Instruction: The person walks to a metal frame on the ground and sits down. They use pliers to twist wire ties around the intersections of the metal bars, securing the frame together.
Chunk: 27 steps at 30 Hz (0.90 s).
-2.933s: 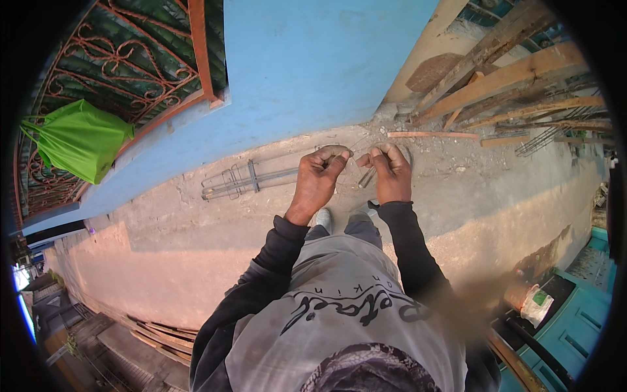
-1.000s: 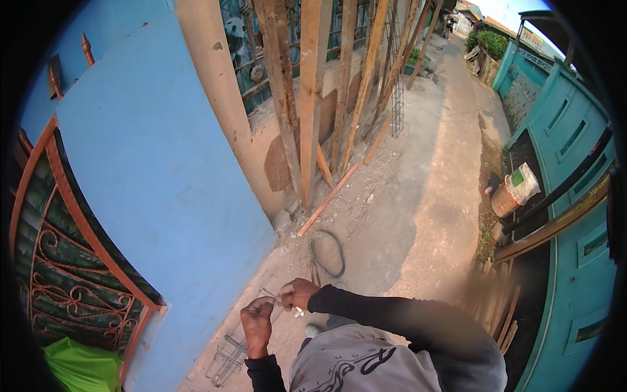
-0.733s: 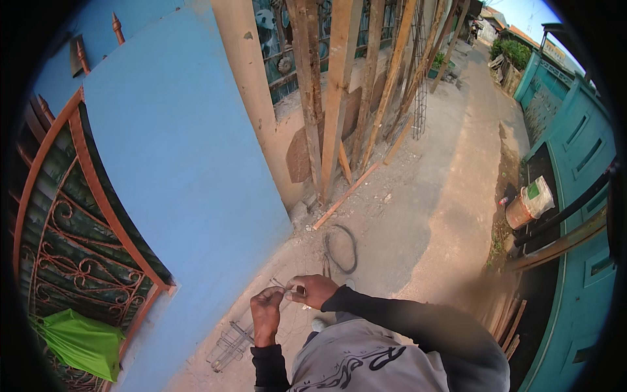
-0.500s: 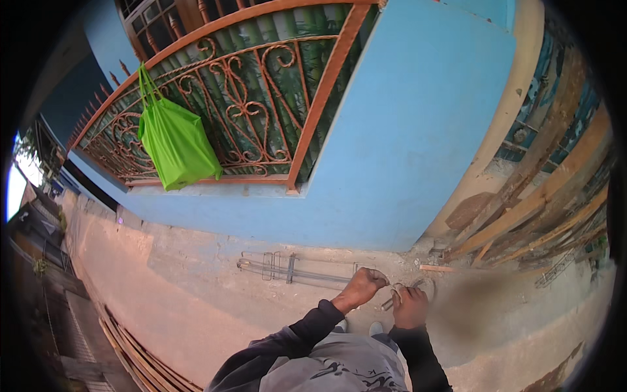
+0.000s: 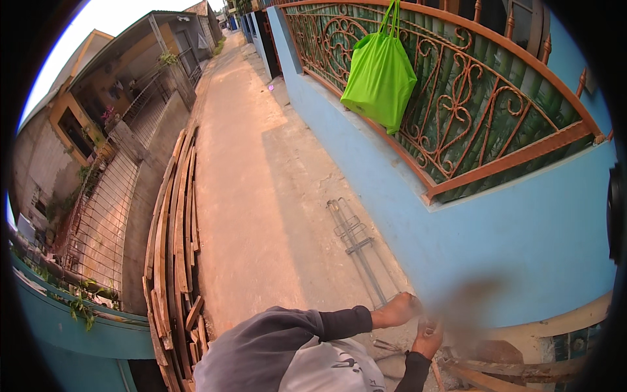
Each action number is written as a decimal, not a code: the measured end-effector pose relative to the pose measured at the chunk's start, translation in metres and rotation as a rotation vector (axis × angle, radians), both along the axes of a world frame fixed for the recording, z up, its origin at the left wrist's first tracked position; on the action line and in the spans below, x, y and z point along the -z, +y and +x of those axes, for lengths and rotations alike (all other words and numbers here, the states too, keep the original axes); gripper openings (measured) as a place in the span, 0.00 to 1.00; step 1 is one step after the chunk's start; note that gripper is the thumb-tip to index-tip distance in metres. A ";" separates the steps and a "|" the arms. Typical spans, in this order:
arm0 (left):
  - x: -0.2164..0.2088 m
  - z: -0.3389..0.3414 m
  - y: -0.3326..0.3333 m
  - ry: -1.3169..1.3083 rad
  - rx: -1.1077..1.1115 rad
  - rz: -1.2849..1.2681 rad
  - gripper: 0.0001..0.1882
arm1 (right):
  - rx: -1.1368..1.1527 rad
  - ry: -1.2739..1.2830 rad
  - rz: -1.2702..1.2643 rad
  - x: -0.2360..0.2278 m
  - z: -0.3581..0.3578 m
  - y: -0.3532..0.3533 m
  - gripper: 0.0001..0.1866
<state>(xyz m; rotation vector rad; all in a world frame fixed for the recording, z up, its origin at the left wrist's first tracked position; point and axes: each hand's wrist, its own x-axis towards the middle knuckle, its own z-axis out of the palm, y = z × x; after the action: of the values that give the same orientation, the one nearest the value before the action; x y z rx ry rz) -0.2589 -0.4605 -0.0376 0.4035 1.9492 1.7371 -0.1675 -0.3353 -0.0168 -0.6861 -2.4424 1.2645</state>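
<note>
My left hand (image 5: 396, 310) is closed, its fingertips pinched together close to my right hand. Just below and to its right, my right hand (image 5: 427, 338) has its fingers curled in. Whatever sits between the fingers of either hand is too small or blurred to name. Beyond my left hand, thin steel reinforcing bars (image 5: 368, 271) lie along the ground. Rectangular wire stirrups (image 5: 349, 228) are set around their far end.
A blue wall (image 5: 522, 255) with an iron grille (image 5: 457, 104) rises at the right, a green bag (image 5: 384, 78) hanging from it. Stacked wooden planks (image 5: 171, 242) line the lane's left side. More timber (image 5: 490, 379) lies lower right. A grey-brown blur covers part of the view near my right hand.
My view has swung left, so the lane and the plank stack now show more fully. Both hands remain close together with their fingers closed.
</note>
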 end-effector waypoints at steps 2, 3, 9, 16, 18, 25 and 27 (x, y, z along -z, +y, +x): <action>-0.003 -0.002 0.002 -0.074 -0.049 0.000 0.11 | -0.153 0.185 0.328 0.010 0.002 0.009 0.18; -0.003 -0.002 0.001 -0.087 -0.065 0.011 0.11 | -0.236 0.222 0.453 0.012 0.001 0.015 0.17; -0.005 0.006 -0.006 -0.195 -0.097 0.019 0.12 | -0.460 0.340 0.618 0.005 0.003 0.034 0.10; -0.010 0.007 -0.019 -0.066 0.243 -0.040 0.10 | -0.483 -0.277 -0.180 -0.005 0.017 0.051 0.09; -0.024 0.014 -0.017 0.059 0.338 -0.076 0.10 | -0.650 0.003 0.196 0.025 0.027 0.069 0.10; -0.012 0.021 -0.015 0.073 0.407 0.063 0.13 | -0.457 -0.381 -0.368 0.012 0.037 0.071 0.17; -0.018 0.015 -0.027 0.054 0.439 -0.113 0.14 | -0.410 -0.367 -0.296 0.002 0.041 0.080 0.18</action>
<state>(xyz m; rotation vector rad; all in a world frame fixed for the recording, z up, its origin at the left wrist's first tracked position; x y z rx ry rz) -0.2437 -0.4878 -0.0200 0.7776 1.8136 1.3419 -0.1270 -0.2557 -0.0184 -0.5418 -2.8244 1.8251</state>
